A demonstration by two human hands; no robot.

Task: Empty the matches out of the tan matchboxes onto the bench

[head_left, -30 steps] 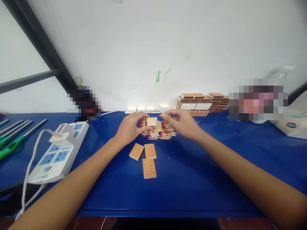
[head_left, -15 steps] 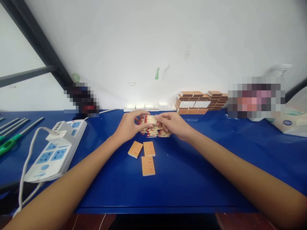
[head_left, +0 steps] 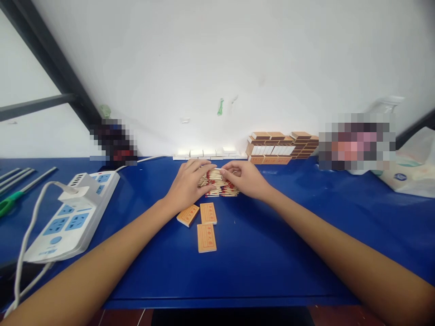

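A heap of loose red-headed matches point(head_left: 222, 190) lies on the blue table between my hands. My right hand point(head_left: 246, 179) pinches the right end of a small white matchbox tray point(head_left: 215, 174) that has matches in it, just above the heap. On the heap's left side, my left hand point(head_left: 188, 183) has its thumb and fingers spread apart, the thumb low by the matches and the fingertips close to the tray. Nearer to me lie three orange matchboxes: a tilted matchbox point(head_left: 188, 215) by my left wrist, an upper matchbox point(head_left: 208, 213) and a lower matchbox point(head_left: 206, 238).
Along the wall stands a row of white trays point(head_left: 204, 154), with stacked matchboxes point(head_left: 283, 148) to its right. A white power strip point(head_left: 73, 222) with a cable and a green-handled tool point(head_left: 12, 201) lie at left. A plastic-wrapped pack point(head_left: 408, 170) sits far right.
My left hand has loosened from the tray's left end, its fingers opening over the matches. My right hand still pinches the tray. The whole view has shifted slightly.
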